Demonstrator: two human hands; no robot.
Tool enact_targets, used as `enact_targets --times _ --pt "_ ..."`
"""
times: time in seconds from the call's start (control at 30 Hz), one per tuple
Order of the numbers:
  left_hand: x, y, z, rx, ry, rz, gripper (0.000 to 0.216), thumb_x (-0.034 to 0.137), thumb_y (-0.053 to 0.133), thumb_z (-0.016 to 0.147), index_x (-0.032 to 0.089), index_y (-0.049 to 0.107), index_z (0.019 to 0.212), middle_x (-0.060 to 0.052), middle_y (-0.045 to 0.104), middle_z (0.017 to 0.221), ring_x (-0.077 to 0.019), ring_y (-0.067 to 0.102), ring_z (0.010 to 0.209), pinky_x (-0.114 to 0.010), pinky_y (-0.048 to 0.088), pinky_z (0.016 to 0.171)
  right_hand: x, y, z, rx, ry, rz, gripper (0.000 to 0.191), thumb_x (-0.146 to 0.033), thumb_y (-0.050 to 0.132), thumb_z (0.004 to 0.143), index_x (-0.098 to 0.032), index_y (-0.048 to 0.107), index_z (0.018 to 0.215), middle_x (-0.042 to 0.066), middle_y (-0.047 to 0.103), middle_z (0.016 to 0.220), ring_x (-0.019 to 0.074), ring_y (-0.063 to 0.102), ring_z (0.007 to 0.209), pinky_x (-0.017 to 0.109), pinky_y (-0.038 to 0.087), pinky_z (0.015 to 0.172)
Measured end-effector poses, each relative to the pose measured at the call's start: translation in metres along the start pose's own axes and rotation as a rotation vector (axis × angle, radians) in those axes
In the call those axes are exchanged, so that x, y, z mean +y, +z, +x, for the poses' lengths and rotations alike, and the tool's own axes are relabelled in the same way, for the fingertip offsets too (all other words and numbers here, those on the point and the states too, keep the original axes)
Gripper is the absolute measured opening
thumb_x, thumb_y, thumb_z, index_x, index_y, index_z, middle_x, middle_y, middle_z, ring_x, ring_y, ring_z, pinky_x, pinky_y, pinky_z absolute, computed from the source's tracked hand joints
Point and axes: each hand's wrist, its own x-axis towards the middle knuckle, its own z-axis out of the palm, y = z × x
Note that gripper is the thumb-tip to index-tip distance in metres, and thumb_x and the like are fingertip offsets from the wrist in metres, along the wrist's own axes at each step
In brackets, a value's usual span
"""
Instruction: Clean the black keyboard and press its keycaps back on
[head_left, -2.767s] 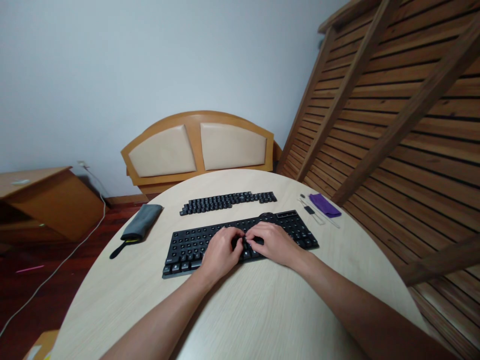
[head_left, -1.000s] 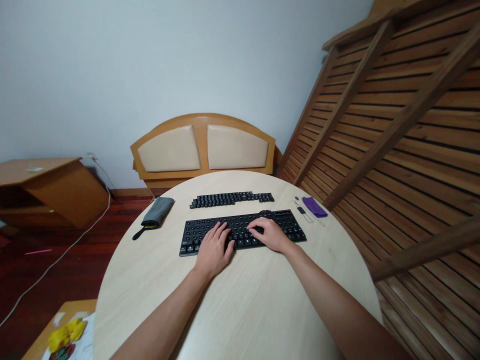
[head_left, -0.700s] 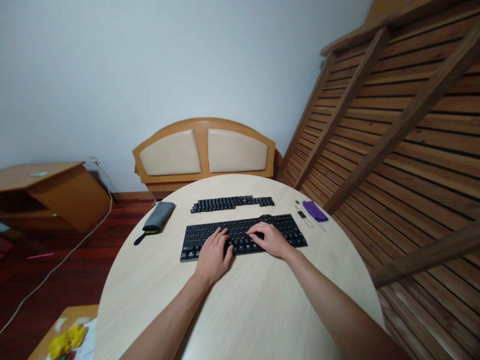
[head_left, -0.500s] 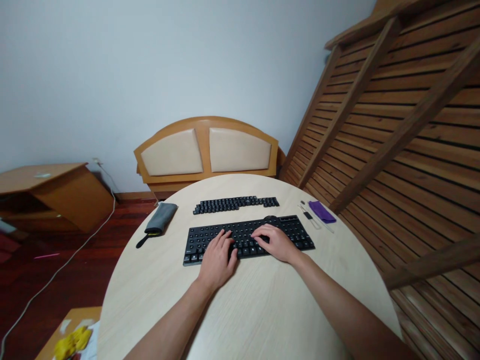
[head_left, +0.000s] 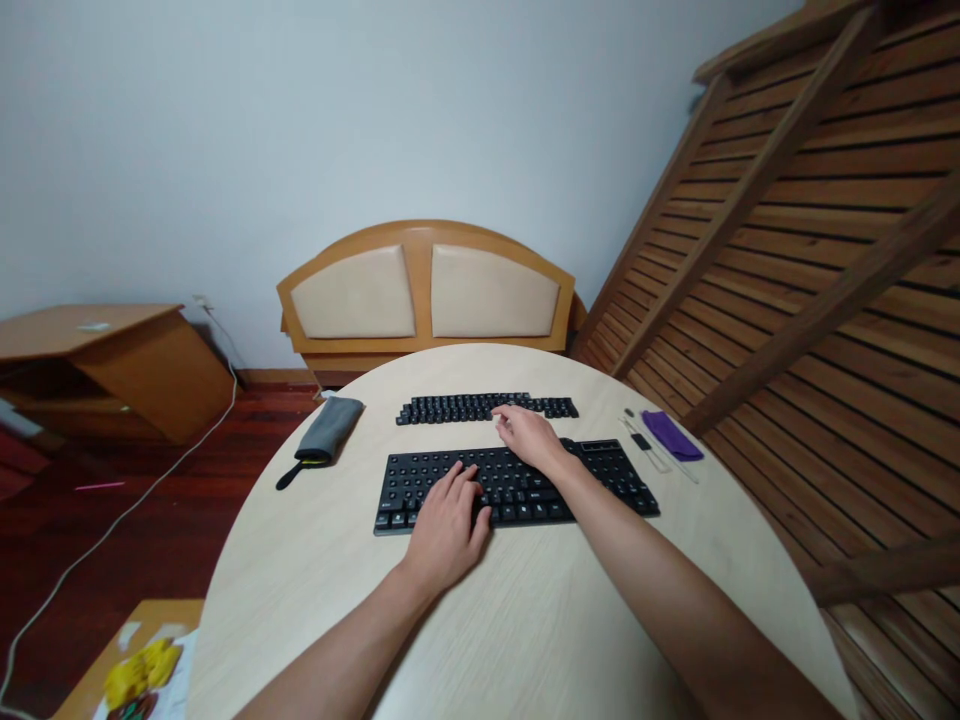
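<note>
A black keyboard (head_left: 517, 512) lies across the round table, with bare key positions in its upper rows and keycaps along the lower ones. My left hand (head_left: 446, 525) rests on its left-middle part, fingers spread. Beyond the keyboard, loose black keycaps (head_left: 450, 408) sit in staggered rows. Over the front edge of these rows is my right hand (head_left: 527, 436), its fingers bent and drawn together at the tips. Anything between those fingertips is too small to make out. My right forearm crosses above the keyboard's right half.
A grey pouch (head_left: 330, 432) lies at the table's left. On the right are a purple cloth (head_left: 672, 436) and a small wire tool (head_left: 651, 452). A wooden headboard (head_left: 424, 290) stands behind the table (head_left: 525, 620); slatted wood panels (head_left: 780, 270) lean at the right.
My right hand has moved from the keyboard forward to the loose keycaps. My left hand stays on the keyboard. The view has shifted slightly.
</note>
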Motion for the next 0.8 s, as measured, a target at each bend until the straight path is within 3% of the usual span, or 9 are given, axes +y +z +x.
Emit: enact_targets --times 0.2,0.43,0.63,0.8 --pt "0.000 -0.001 0.000 0.002 -0.006 -0.007 0.013 0.026 0.051 0.096 0.019 0.057 0.105 -0.013 0.059 0.138 -0.0311 0.045 0.139 -0.053 0.043 0.110 -0.007 0.018 0.022 -0.032 0.065 -0.053 0.038 -0.024 0.057 0.093 -0.022 0.062 0.130 0.010 0.070 0.117 0.0246 0.065 0.107 0.033 0.048 0.089" --pt "-0.002 0.000 -0.001 -0.007 0.000 -0.010 0.014 0.026 0.052 0.096 0.019 0.057 0.106 -0.012 0.058 0.140 -0.0308 0.044 0.140 -0.053 0.043 0.111 -0.007 0.017 0.015 -0.026 0.140 -0.042 0.021 -0.023 0.061 0.091 -0.023 0.072 0.109 0.009 0.071 0.113 0.0258 0.067 0.104 0.035 0.049 0.087" --pt "-0.002 -0.002 -0.001 -0.015 0.017 -0.007 0.014 0.026 0.051 0.096 0.019 0.057 0.106 -0.012 0.058 0.140 -0.0304 0.044 0.140 -0.052 0.043 0.112 -0.001 -0.011 -0.007 -0.047 0.038 0.081 0.016 -0.025 0.064 0.090 -0.022 0.074 0.101 0.006 0.074 0.105 0.0211 0.068 0.100 0.028 0.049 0.086" --pt "-0.003 -0.002 -0.002 -0.030 0.019 -0.002 0.015 0.026 0.051 0.096 0.019 0.058 0.108 -0.012 0.057 0.142 -0.0303 0.043 0.141 -0.052 0.043 0.112 0.010 -0.043 -0.028 -0.223 -0.128 0.289 0.014 -0.025 0.066 0.087 -0.022 0.075 0.096 0.004 0.077 0.097 0.0201 0.070 0.090 0.029 0.051 0.082"
